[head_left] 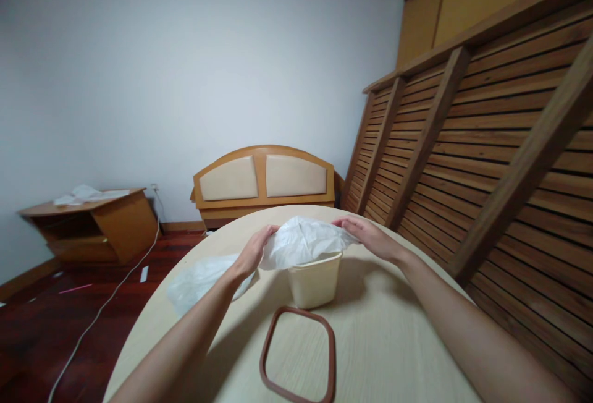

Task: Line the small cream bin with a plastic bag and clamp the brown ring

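A white plastic bag is spread between my two hands, over the top of a cream-coloured bin that stands upright on the table. My left hand is closed on the bag's left side. On the right side, my right hand grips the bag's edge. The bag covers the back and left of the bin's opening; the front right part of the rim shows. In front of the bin lies a brown frame-like ring, flat on the table. More clear-white plastic lies crumpled beside my left forearm.
The round, pale wooden table fills the foreground. Behind it stands a headboard with cream panels. Slatted wooden panels lean along the right. At left are a low cabinet with papers on it and a white cable across the floor.
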A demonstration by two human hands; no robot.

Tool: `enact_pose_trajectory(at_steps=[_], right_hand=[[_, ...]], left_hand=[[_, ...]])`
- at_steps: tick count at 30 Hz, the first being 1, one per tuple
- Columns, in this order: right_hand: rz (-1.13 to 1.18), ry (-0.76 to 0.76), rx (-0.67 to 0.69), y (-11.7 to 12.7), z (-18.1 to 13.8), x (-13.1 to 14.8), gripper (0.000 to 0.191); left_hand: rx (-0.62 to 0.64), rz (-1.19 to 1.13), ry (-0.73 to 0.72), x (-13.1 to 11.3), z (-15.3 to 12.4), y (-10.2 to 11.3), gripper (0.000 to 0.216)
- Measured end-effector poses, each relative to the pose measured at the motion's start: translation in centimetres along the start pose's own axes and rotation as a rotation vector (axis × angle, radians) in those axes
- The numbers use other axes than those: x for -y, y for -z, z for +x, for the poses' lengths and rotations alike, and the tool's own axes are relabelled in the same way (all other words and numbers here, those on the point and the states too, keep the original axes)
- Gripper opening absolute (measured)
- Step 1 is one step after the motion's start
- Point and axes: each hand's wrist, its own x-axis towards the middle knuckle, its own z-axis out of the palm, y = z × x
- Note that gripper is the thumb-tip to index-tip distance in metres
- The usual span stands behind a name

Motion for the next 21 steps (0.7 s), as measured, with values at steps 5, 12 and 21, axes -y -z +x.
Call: enact_pose_trajectory(at_steps=[5, 12, 21], right_hand=[[-0.257, 0.148, -0.044, -0.9, -3.7, 1.6, 0.032], [-0.313, 0.463, 0.071, -0.8, -7.3, 2.4, 0.008], [-0.716, 0.197, 0.319, -0.9, -8.9, -1.4, 0.028]], left_hand=[[-0.004, 0.360, -0.265, -1.8, -4.3, -0.3, 0.040], [-0.031, 0.638, -0.685, -1.8, -8.6, -0.3, 0.008], [0.412, 0.740, -0.860, -1.8, -11.2, -1.5, 0.021]])
